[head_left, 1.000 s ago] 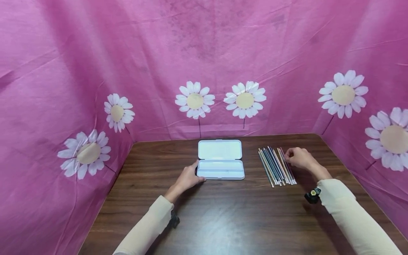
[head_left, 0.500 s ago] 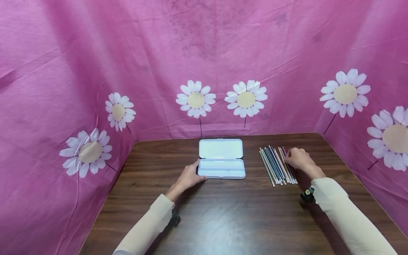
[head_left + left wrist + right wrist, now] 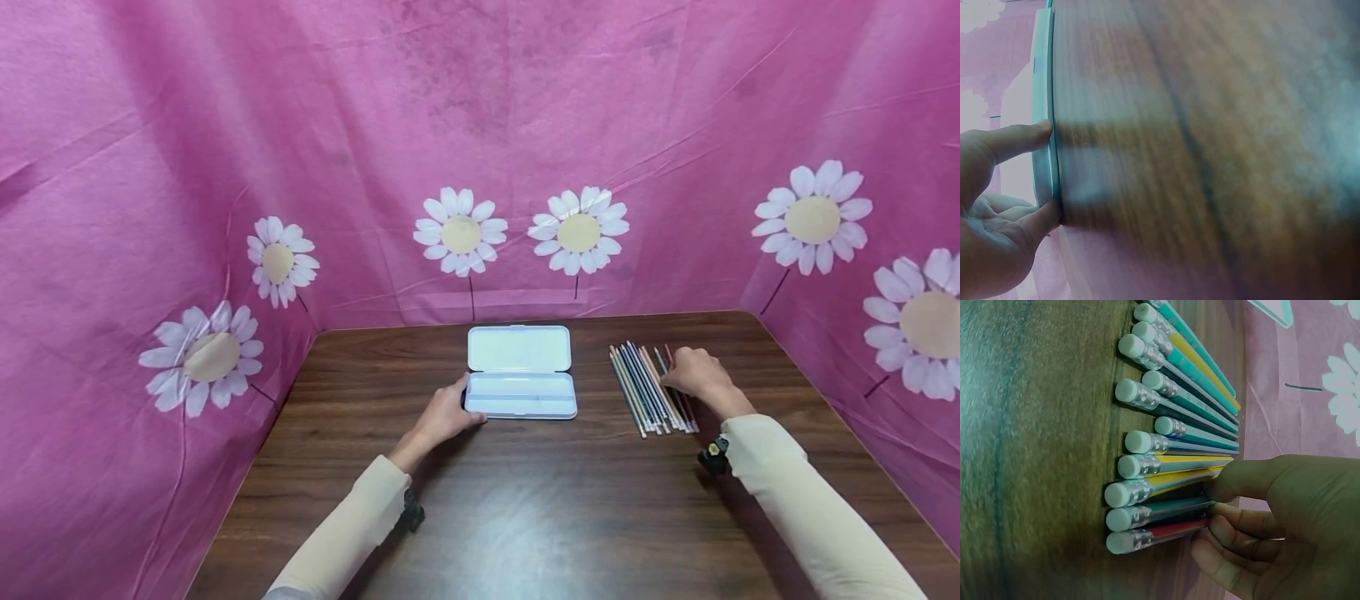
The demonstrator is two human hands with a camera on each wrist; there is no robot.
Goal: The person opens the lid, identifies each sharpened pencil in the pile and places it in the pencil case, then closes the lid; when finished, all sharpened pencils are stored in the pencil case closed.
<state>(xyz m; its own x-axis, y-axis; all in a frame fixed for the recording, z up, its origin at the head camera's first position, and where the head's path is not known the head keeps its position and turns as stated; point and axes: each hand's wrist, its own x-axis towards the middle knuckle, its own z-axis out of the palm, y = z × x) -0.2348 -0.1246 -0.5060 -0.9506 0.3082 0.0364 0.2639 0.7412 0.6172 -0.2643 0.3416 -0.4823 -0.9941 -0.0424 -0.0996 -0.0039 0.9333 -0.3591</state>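
A white pencil case (image 3: 525, 415) lies on the table with its lid (image 3: 519, 348) folded back, showing divided compartments. My left hand (image 3: 442, 417) grips its near left corner; the left wrist view has a thumb and a finger against the case's edge (image 3: 1041, 94). To the right, several eraser-topped pencils (image 3: 636, 392) lie side by side. Over their right end, my right hand (image 3: 701, 377) pinches a dark green pencil (image 3: 1175, 508) between thumb and forefinger. Beside it lies a red pencil (image 3: 1172, 529), close to the other fingers. The fingertips partly hide the pencils' far ends.
The brown wood-grain table (image 3: 510, 500) extends toward me. Pink cloth (image 3: 360, 167) with printed white daisies hangs behind it and on both sides. A small dark camera (image 3: 714, 457) sits on the right wrist and another (image 3: 412, 510) on the left.
My right hand has shifted a little left, from the rightmost reddish pencil onto the dark green one beside it. The left hand and the case have stayed in place.
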